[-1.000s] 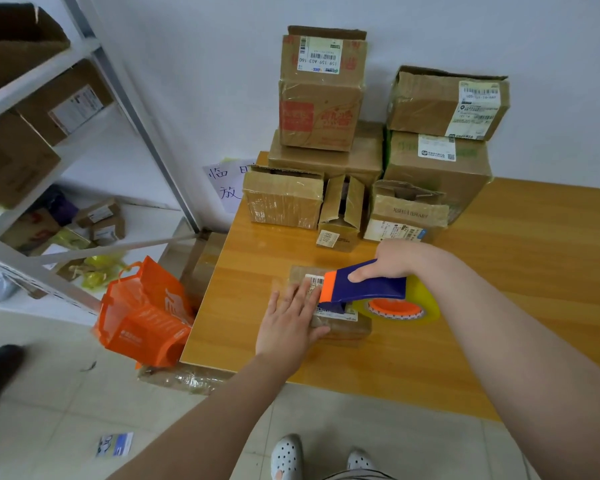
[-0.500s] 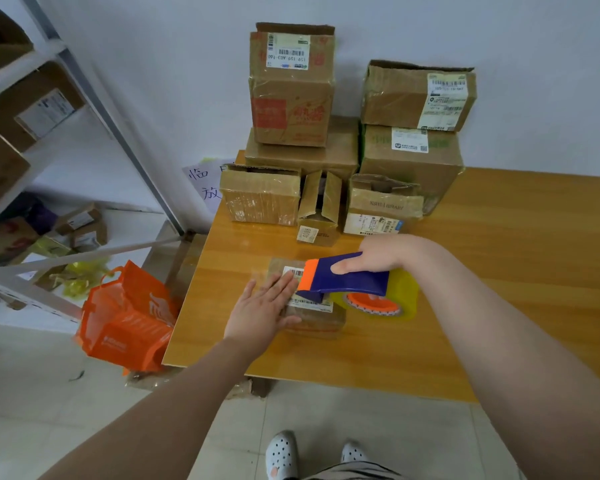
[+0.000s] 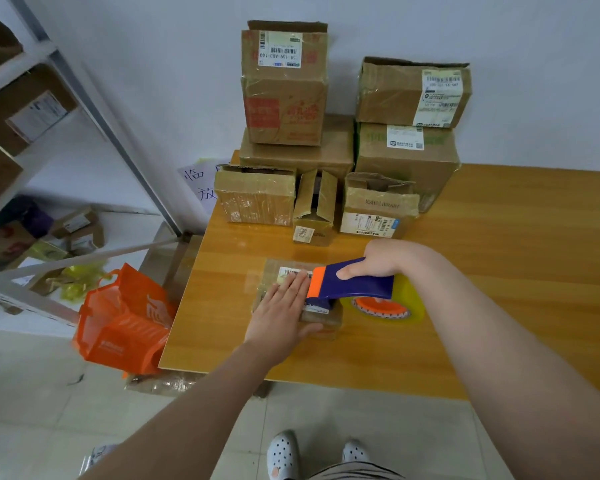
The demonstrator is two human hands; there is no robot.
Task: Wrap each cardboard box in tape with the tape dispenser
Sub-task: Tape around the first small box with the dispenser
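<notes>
Cardboard box (image 3: 323,322): pressed flat under my left hand (image 3: 279,313), fingers straight.
Tape dispenser (image 3: 354,284): gripped in my right hand (image 3: 385,259), nose on box.

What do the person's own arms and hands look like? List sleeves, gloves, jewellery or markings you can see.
Both forearms are bare to the frame's edge, with no sleeve showing. The left hand and right hand wear no gloves, and no watch, bracelet, ring or marking is visible.
</notes>
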